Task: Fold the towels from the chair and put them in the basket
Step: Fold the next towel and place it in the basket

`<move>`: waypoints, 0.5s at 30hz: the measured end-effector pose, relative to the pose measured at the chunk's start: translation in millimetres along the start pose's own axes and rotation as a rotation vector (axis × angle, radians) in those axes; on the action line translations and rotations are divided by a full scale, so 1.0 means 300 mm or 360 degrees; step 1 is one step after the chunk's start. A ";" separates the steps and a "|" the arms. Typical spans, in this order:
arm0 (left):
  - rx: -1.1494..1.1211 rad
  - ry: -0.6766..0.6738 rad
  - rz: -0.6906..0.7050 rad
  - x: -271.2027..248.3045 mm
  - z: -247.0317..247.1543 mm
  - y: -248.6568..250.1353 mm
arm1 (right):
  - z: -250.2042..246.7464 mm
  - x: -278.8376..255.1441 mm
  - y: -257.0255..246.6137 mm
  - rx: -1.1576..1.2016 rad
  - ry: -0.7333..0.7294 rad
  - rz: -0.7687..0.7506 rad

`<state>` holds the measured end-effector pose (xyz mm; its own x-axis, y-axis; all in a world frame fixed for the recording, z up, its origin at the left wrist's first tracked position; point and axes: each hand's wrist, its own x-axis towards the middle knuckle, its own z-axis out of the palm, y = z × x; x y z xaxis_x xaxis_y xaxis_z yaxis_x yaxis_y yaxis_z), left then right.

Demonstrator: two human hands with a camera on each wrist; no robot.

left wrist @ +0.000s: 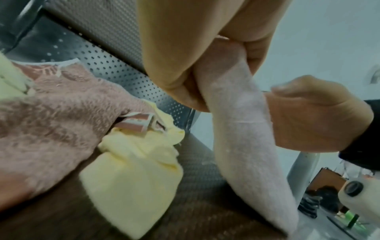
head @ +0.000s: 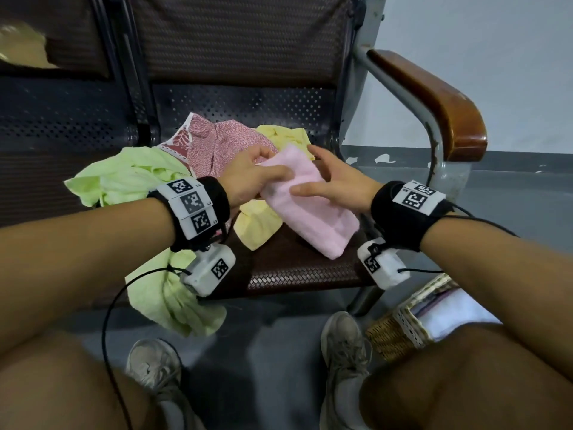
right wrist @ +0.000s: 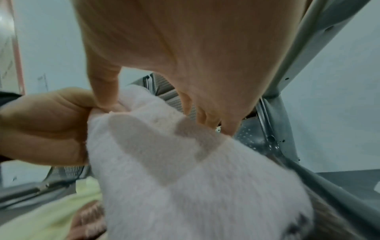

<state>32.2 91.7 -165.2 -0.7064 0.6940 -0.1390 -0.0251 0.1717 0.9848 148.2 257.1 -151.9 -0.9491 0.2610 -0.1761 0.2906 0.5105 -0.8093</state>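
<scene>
A folded pink towel [head: 310,212] [left wrist: 246,146] [right wrist: 185,194] slants over the chair seat [head: 294,268], its lower end touching the seat. My left hand [head: 257,172] [left wrist: 195,73] pinches its upper end between thumb and curled fingers. My right hand [head: 335,181] [right wrist: 185,65] lies against the towel's right side, fingers fairly straight behind it and thumb resting on its top face. A wicker basket [head: 400,330] stands on the floor by my right knee, with a pale folded cloth [head: 449,315] in it.
Unfolded towels lie heaped on the seat: a green one [head: 130,175] spilling over the front edge, a red patterned one [head: 223,144], and a yellow one [head: 257,225] under the pink towel. A wooden armrest [head: 434,97] rises on the right. My shoes [head: 344,342] stand below.
</scene>
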 end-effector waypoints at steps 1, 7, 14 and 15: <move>-0.0045 -0.0048 0.0053 -0.009 0.002 0.025 | 0.000 -0.012 -0.020 0.0075 0.0005 0.0001; -0.0156 -0.0023 0.0137 -0.059 0.038 0.088 | 0.008 -0.082 -0.056 0.0509 0.0013 0.0084; 0.0082 -0.0560 -0.0108 -0.155 0.098 -0.003 | -0.063 -0.192 -0.082 0.0976 0.0370 0.0164; 0.0098 -0.0565 -0.0122 -0.160 0.123 0.002 | -0.091 -0.216 -0.078 0.0962 0.0414 0.0185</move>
<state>92.2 84.4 -161.7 -0.4145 0.8749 -0.2504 -0.0182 0.2671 0.9635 206.2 250.5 -106.3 -0.8335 0.5145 -0.2014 0.1979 -0.0623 -0.9782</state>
